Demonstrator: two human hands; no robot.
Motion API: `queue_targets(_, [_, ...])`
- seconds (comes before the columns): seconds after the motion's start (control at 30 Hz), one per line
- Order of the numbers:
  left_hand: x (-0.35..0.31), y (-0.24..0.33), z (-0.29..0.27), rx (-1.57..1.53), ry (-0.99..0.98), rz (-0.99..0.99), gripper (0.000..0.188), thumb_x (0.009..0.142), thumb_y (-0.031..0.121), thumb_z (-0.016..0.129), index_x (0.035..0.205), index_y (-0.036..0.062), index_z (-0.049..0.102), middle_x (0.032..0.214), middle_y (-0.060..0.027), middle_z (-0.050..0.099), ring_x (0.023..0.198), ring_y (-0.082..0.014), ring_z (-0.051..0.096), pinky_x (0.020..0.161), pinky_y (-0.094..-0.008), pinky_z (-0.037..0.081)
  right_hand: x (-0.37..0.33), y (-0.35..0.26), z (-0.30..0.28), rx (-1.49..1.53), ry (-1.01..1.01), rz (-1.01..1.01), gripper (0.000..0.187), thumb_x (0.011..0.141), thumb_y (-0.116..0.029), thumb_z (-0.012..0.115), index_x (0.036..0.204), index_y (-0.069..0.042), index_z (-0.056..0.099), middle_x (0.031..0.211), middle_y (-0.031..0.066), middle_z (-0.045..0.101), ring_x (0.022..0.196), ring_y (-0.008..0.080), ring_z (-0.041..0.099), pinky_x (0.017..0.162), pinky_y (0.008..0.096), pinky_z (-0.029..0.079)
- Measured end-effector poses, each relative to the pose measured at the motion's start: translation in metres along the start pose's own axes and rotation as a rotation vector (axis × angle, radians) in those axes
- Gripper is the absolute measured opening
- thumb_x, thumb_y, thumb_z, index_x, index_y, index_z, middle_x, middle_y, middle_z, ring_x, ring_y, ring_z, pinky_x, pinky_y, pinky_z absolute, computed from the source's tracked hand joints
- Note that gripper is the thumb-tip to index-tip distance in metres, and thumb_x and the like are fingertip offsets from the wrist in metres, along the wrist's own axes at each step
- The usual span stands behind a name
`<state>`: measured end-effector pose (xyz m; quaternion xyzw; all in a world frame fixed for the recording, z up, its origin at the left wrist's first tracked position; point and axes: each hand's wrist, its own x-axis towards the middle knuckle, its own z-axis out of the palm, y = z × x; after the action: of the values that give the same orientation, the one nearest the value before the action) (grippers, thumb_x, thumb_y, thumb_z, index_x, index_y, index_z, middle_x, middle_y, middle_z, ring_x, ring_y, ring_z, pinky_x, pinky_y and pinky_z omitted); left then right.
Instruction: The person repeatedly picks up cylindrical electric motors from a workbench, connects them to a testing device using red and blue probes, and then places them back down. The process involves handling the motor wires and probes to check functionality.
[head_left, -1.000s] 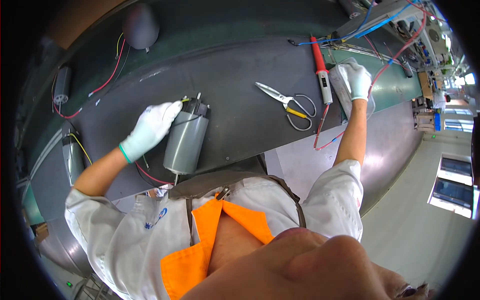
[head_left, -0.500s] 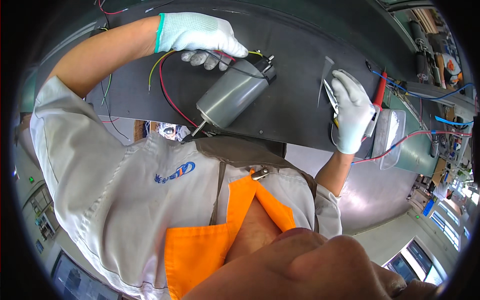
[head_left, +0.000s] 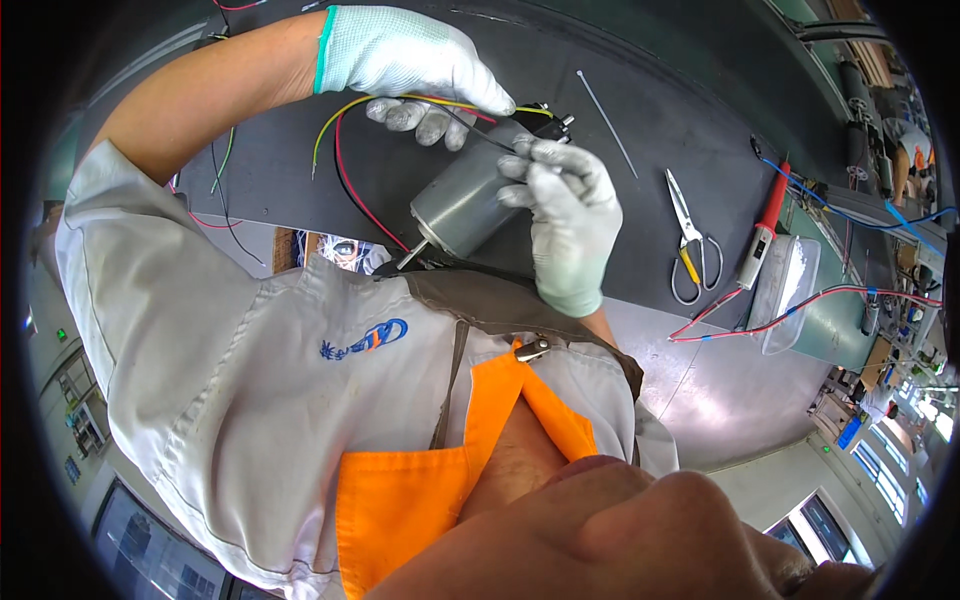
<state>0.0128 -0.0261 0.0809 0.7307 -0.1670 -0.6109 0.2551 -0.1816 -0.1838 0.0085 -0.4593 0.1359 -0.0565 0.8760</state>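
A grey cylindrical motor (head_left: 450, 205) lies aslant on the dark bench, its thin shaft pointing toward me. My left hand (head_left: 410, 60), in a white glove, is closed round a bundle of wires beside the motor's black end. Yellow, red and black show among them, and the yellow wire (head_left: 350, 103) loops out to the left. Over the motor, my gloved right hand (head_left: 570, 220) pinches the black wire (head_left: 490, 137) close to the left fingers; its fingertips partly cover the motor. Scissors (head_left: 688, 230) with a yellow grip rest on the bench, right of that hand.
A thin pale strip like a cable tie (head_left: 607, 122) lies beyond my right hand. Further right are a red-and-white pen-shaped tool (head_left: 768, 225) with a red cable (head_left: 830, 292) and a clear plastic box (head_left: 785, 295). Loose wires (head_left: 225, 165) lie at the left.
My right hand has moved left from the scissors to the wire at the motor, leaving the scissors on the bench. The pale strip now lies further left. My left hand keeps the wires.
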Motion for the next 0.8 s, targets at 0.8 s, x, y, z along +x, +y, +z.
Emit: queue_targets(0.8, [0.044, -0.026, 0.079, -0.328, 0.58, 0.523, 0.027, 0.097, 0.023, 0.068, 0.113, 0.0027, 0.075, 0.085, -0.0016, 0.073, 0.063, -0.0037, 0.06, 0.055, -0.0214, 0.049, 0.041, -0.039, -0.007, -0.334, 0.03, -0.041, 0.048, 0.098, -0.001, 0.059, 0.143, 0.01, 0.049, 0.088, 0.0153, 0.074, 0.061, 0.0115, 0.066, 0.05, 0.0211, 0.052])
